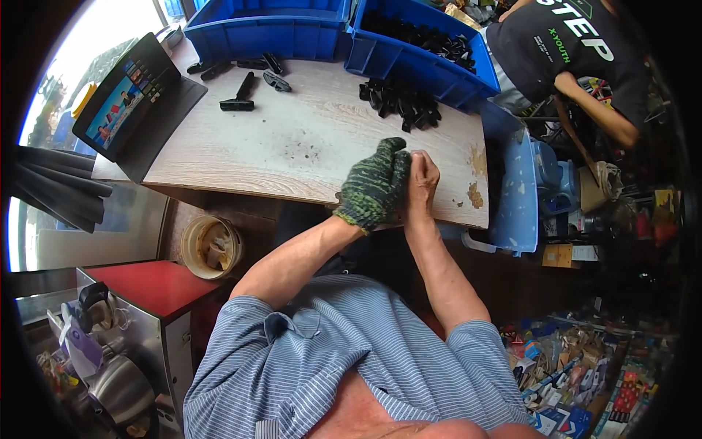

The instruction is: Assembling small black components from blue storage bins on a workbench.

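Observation:
My left hand, in a green and black knitted glove, is closed above the table's front edge. Right beside it, my bare right hand has its fingers curled in, and the two hands press close together. Whatever lies between or inside them is hidden. Beyond the hands, a pile of small black plastic parts rests on the wooden table. Farther left lies a black T-shaped piece, with several other black pieces near it.
Two blue bins line the table's back; the right bin holds many black parts. A tablet stands at the left. A bucket sits below. Another person is at the far right, beyond a light-blue tub.

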A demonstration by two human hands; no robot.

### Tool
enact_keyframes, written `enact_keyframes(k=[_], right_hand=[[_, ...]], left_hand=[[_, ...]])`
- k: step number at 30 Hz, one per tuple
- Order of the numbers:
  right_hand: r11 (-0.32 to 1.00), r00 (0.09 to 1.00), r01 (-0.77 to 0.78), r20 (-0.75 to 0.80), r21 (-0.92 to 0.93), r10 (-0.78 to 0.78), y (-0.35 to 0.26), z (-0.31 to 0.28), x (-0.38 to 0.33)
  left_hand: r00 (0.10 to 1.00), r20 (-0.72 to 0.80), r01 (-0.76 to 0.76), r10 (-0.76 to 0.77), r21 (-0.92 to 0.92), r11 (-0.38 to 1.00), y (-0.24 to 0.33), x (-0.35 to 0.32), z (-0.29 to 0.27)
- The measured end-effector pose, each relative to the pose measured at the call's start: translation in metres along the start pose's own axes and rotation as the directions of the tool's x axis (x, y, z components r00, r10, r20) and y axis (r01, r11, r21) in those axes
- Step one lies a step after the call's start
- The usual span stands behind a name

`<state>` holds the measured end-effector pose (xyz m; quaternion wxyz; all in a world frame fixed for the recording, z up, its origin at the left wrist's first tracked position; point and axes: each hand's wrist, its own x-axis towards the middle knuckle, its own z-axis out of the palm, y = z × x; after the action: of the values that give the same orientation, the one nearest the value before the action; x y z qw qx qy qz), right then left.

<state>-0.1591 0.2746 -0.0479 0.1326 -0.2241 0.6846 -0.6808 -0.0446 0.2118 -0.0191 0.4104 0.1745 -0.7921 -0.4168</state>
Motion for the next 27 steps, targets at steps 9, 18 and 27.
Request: enact_keyframes(k=[9,18,27], right_hand=[[0.967,0.992,-0.082,0.111,0.241,0.057,-0.008,-0.008,-0.002],[0.875,0.898,-0.361,-0.134,0.324,0.420,-0.045,-0.028,0.025],[0.938,0.748,-0.219,-0.571,0.269,0.338,-0.034,-0.111,0.085]], left_hand=[[0.913,0.210,0.365,-0.349,-0.037,0.930,0.019,0.007,0.001],[0.883,-0.455,0.226,0.119,0.631,0.742,-0.068,0.056,-0.169],[0.981,-0.131,0.189,-0.147,0.830,0.525,-0.112,0.050,-0.224]])
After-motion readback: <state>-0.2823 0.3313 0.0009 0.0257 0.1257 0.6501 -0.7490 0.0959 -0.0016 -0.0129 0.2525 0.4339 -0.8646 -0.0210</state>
